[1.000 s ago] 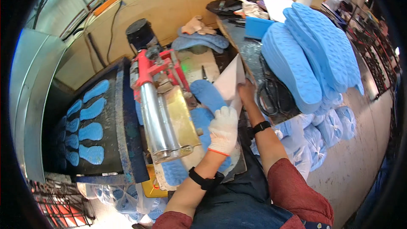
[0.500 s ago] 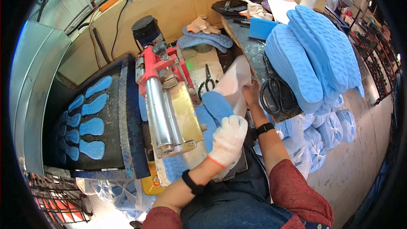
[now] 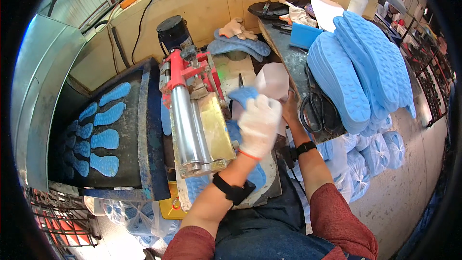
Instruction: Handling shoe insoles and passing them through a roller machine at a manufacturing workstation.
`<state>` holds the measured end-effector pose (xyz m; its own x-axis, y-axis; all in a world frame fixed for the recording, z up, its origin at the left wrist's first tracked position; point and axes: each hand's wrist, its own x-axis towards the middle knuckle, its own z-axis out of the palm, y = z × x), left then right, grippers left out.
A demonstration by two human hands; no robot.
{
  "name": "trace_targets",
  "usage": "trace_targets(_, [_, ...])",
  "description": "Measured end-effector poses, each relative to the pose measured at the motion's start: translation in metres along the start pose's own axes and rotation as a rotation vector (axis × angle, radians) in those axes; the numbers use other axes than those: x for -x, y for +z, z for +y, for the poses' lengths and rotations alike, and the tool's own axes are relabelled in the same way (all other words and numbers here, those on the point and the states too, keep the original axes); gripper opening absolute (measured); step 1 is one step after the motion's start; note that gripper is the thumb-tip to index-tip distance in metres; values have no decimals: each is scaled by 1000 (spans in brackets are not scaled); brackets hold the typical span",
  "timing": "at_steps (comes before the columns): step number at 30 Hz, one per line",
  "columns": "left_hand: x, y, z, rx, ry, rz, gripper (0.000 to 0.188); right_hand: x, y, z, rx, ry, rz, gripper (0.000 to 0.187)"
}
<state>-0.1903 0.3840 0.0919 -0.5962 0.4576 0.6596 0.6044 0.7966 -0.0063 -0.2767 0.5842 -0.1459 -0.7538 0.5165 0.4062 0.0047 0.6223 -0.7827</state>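
White glove, blurred: left hand [image 3: 261, 126] is gripping a blue insole [image 3: 241, 95] in curled fingers, the insole's free end jutting out beyond the knuckles, above the board [image 3: 271, 193] and to the right of the red-and-silver press [image 3: 184, 115]. Bare right hand [image 3: 289, 109] is holding the near right edge of a pale, bent sheet [image 3: 272, 81], its fingertips partly hidden. Black scissors [image 3: 314, 112] are lying right of that hand, just beside a stack of blue insoles [image 3: 337, 84].

Gloved left hand [image 3: 261, 126] curls near the bare right hand [image 3: 289, 108].
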Motion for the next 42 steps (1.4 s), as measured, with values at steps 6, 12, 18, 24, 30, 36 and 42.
trace_targets(6, [53, 55, 19, 44, -150, -261, 13, 1, 6, -34, 51, -47, 24, 39])
trace_targets(12, [31, 53, 13, 86, -213, -266, 8, -1, -6, -40, 113, 129, -88, 41])
trace_targets(18, [32, 60, 8, 89, -321, -414, 14, 3, -11, -74, 30, 155, -123, 44])
trace_targets(24, [42, 62, -1, 47, -377, -500, 17, -7, -19, -134, 362, -421, -7, 37])
trace_targets(30, [31, 31, 19, 36, -249, -219, 14, -35, 26, -102, -530, -22, -767, 12])
trace_targets(36, [53, 31, 13, 39, -150, -294, 20, -50, 43, -144, -722, 187, -947, 37])
trace_targets(42, [44, 37, 12, 43, -100, -334, 18, -65, 46, -125, -432, -66, -950, 43])
